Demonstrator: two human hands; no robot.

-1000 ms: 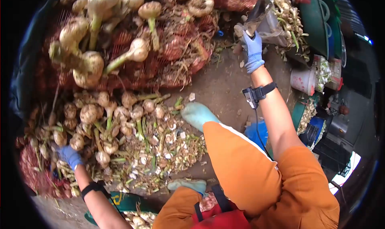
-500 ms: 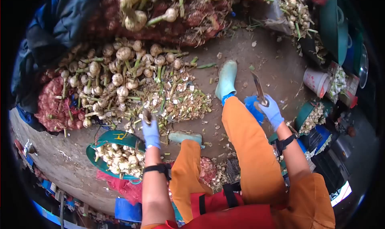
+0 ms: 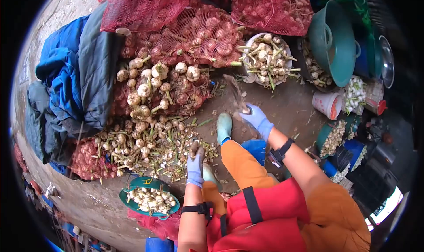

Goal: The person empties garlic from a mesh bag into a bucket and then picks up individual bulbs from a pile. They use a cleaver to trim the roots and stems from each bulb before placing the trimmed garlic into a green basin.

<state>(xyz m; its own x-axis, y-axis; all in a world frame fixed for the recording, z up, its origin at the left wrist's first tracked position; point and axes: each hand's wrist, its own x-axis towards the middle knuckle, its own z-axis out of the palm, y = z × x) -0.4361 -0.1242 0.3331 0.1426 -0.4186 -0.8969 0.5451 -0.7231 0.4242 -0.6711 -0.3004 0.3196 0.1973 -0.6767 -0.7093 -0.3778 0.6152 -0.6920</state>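
Note:
My right hand [image 3: 257, 122], in a pale blue glove with soiled fingertips, grips a knife [image 3: 236, 93] whose blade points up and away, blurred by motion. My left hand [image 3: 195, 167], gloved the same way, hovers over trimmed stalks and peelings [image 3: 176, 157] with dark, dirty fingertips slightly apart and nothing visible in them. Beyond it, a heap of garlic bulbs with stalks [image 3: 141, 135] spreads over the floor. Left of my left forearm stands a green basin [image 3: 125, 194] of trimmed garlic bulbs [image 3: 152, 200].
Red mesh sacks of garlic [image 3: 207, 35] line the far side. A white tub [image 3: 289, 53] of stalked garlic, a large green basin [image 3: 342, 49] and a white bucket [image 3: 322, 103] stand to the right. Dark blue cloth [image 3: 66, 88] lies at left. A rubber boot [image 3: 224, 127] shows ahead.
The view has tilted up, showing more sacks and the white tub. My right hand has moved the knife forward and left. My left hand stays near the peelings.

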